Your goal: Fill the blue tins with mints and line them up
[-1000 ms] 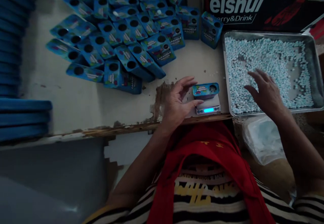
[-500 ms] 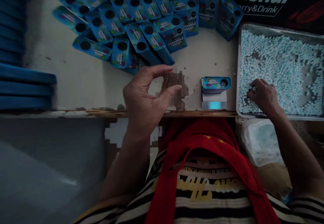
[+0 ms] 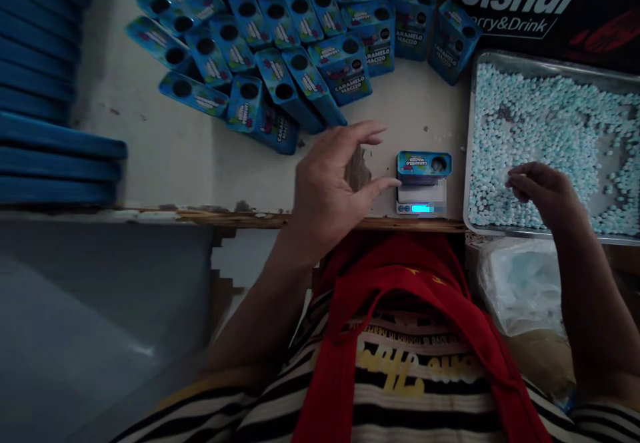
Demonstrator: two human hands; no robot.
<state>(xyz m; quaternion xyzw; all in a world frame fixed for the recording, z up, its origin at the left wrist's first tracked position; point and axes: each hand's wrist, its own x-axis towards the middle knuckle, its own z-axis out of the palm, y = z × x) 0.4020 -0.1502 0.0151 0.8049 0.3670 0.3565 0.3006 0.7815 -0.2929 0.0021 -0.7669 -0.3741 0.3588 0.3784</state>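
A blue printed candy box [image 3: 424, 163] with a round hole in its top stands on a small digital scale [image 3: 406, 208] with a lit display. Just left of it, my left hand [image 3: 333, 193] is open, thumb and fingers spread wide with nothing between them. The thumb tip reaches close to the box; whether it touches, I cannot tell. Over the metal tray [image 3: 469, 163] of small pale blue and white candies [image 3: 543, 129], my right hand [image 3: 550, 193] has its fingers pinched together. What the fingertips hold, if anything, is too small to make out.
Several blue candy boxes [image 3: 340, 73] stand clustered at the back of the worn white table [image 3: 150, 163]. Blue stacked pieces [image 3: 55, 166] line the left side. A black printed carton [image 3: 525, 13] sits behind the tray, and a clear plastic bag [image 3: 517, 283] lies below the table edge.
My left hand has moved right, towards the box on the scale, still open. My right hand has come up and right from among the candies, its fingers now pinched.
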